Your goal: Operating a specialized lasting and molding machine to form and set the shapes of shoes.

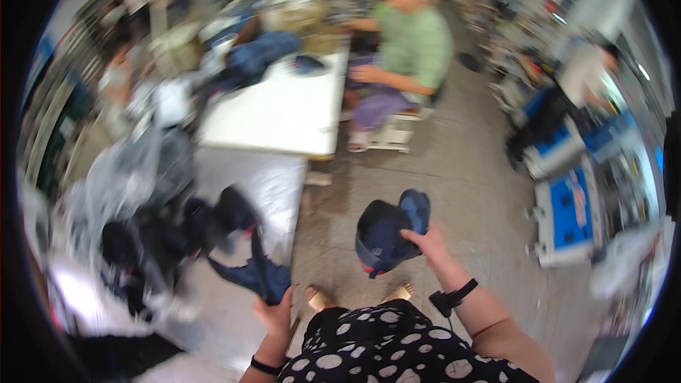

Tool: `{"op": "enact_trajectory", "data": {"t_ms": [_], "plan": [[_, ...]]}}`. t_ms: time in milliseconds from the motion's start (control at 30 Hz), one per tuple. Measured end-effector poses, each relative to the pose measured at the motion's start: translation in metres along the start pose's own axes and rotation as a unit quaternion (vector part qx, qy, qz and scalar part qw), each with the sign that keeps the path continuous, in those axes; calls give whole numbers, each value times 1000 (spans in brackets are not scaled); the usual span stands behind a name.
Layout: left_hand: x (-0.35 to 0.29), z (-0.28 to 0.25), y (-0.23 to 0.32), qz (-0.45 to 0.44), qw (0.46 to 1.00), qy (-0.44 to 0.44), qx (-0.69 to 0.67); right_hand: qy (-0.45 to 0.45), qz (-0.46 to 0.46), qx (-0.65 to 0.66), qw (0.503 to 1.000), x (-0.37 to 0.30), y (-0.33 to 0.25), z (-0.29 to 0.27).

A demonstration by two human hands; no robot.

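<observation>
In my right hand (425,241) is a dark navy cap (376,245) with a lighter blue brim and a bit of red at its lower edge. The thumb and fingers are closed on its side, and it hangs above the floor. My left hand (275,312), at the table's right edge, grips a dark blue cloth piece (252,276) with pointed ends; its exact kind is not clear. Beyond that hand, several dark caps (220,220) lie in a blurred row on the grey metal table (241,170).
Clear plastic bags (124,177) heap up on the table's left. A white tabletop (277,117) adjoins it farther off, with blue cloth (262,53) piled on it. A seated person in green (415,42) is beside it. Blue-topped machines (567,206) and a standing person (574,85) are at right.
</observation>
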State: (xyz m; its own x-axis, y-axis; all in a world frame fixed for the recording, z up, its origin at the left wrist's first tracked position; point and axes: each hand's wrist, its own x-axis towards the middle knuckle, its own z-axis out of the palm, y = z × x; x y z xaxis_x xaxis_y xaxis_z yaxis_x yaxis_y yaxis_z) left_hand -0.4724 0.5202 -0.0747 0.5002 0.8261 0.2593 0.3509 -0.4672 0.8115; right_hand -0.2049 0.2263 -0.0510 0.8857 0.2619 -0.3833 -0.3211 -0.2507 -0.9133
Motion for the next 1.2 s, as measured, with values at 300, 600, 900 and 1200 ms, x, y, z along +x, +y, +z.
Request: {"op": "enact_trajectory", "data": {"t_ms": [300, 600, 900, 1200], "plan": [[-120, 249, 272, 191, 888, -359, -217, 357, 111, -139, 917, -126, 77, -263], [-320, 405, 465, 716, 399, -571, 42, 475, 198, -43, 856, -182, 129, -434], [-415, 606, 575, 719, 309, -622, 33, 512, 230, 46, 827, -111, 179, -628], [-499, 828, 784, 665, 273, -688, -97, 591, 43, 240, 769, -55, 151, -891]]}}
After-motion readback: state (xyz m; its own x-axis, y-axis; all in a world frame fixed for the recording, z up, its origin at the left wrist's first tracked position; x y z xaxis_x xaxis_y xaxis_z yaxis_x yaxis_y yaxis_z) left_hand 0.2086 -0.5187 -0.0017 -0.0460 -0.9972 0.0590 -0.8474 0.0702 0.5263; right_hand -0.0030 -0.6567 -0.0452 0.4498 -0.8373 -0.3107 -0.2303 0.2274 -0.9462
